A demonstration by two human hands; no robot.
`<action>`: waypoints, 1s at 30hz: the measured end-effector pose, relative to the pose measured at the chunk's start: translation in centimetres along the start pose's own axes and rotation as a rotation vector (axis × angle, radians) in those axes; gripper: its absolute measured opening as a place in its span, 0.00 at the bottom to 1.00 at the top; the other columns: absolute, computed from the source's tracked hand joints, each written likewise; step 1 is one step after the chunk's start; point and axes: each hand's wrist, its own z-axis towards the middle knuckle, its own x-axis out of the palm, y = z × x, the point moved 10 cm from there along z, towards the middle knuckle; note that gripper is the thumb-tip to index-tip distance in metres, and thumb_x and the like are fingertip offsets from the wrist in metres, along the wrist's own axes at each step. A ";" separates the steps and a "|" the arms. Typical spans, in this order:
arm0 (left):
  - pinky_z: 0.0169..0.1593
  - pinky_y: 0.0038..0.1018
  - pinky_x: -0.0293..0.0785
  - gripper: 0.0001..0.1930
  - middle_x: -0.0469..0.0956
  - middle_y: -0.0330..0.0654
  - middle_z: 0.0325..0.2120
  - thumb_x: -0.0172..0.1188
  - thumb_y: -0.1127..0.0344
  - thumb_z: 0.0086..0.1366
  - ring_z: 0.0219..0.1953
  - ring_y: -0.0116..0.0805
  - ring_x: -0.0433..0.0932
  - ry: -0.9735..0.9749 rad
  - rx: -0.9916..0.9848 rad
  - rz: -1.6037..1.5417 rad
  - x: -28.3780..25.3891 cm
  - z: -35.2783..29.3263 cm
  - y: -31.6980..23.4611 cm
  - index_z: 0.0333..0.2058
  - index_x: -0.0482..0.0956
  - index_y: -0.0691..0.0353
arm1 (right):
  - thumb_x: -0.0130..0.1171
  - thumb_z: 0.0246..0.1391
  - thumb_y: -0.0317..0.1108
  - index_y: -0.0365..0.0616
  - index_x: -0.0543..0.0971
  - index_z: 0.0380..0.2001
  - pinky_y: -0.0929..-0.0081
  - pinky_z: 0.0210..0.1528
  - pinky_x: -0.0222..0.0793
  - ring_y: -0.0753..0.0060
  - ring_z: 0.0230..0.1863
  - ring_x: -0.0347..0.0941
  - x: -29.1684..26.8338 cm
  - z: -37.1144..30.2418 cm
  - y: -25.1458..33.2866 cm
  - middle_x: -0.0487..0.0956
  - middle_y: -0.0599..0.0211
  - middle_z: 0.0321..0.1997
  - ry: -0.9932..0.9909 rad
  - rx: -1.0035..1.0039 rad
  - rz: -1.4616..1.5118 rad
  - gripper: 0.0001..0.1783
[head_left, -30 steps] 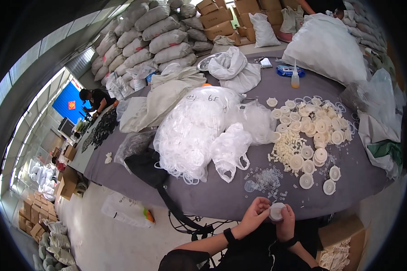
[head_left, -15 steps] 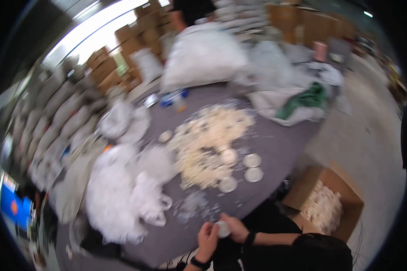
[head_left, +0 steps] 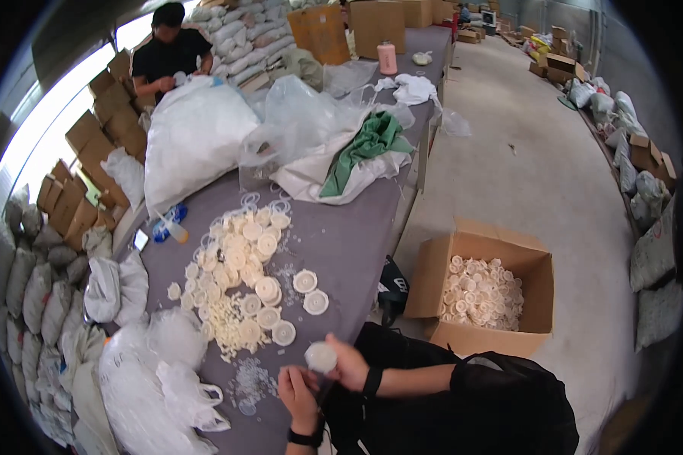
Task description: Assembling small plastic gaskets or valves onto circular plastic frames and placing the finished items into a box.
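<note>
My right hand (head_left: 347,367) grips a round whitish plastic disc (head_left: 321,357) by its right edge, above the near edge of the table. Just below and left of the disc, my left hand (head_left: 298,391) has its fingers pinched together; whatever is between them is too small to make out. Ahead on the table lies a heap of cream plastic discs (head_left: 236,256), with small pale pieces (head_left: 234,327) at its near end. Two discs (head_left: 316,302) lie apart to the right of the heap. Tiny clear bits (head_left: 249,385) are scattered left of my left hand.
An open cardboard box (head_left: 484,340) of cream parts stands on the floor to the right. White plastic bags (head_left: 140,387) crowd the table's left side. Farther back are a large white sack (head_left: 197,140), a green cloth (head_left: 362,155) and a person (head_left: 171,53) handling something white.
The view has swung to the right, bringing the box and aisle further in. The disc, earlier between both hands, is now in my right hand, with the left fingers lower beside it.
</note>
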 end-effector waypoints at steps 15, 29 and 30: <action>0.30 0.29 0.66 0.06 0.68 0.41 0.23 0.58 0.74 0.47 0.25 0.37 0.70 0.121 0.260 1.002 0.5 7.7 -0.6 0.27 0.73 0.63 | 0.37 0.50 0.62 0.43 0.69 0.41 0.82 0.22 0.64 0.77 0.21 0.68 -33.5 -11.6 18.3 0.76 0.63 0.36 -0.791 -0.445 0.771 0.33; 0.26 0.16 0.65 0.07 0.74 0.37 0.19 0.53 0.71 0.57 0.20 0.21 0.69 -0.055 -0.202 0.113 -4.0 3.9 1.4 0.31 0.76 0.68 | 0.43 0.57 0.41 0.39 0.64 0.48 0.82 0.36 0.69 0.76 0.36 0.71 2.0 1.0 4.8 0.71 0.63 0.44 0.204 0.027 -0.501 0.21; 0.26 0.15 0.65 0.07 0.73 0.36 0.19 0.53 0.71 0.57 0.20 0.21 0.69 -0.031 -0.291 0.024 -3.8 3.0 2.0 0.31 0.76 0.68 | 0.44 0.57 0.42 0.39 0.65 0.49 0.82 0.36 0.68 0.78 0.37 0.70 3.5 1.2 2.6 0.70 0.66 0.44 0.290 0.101 -0.491 0.21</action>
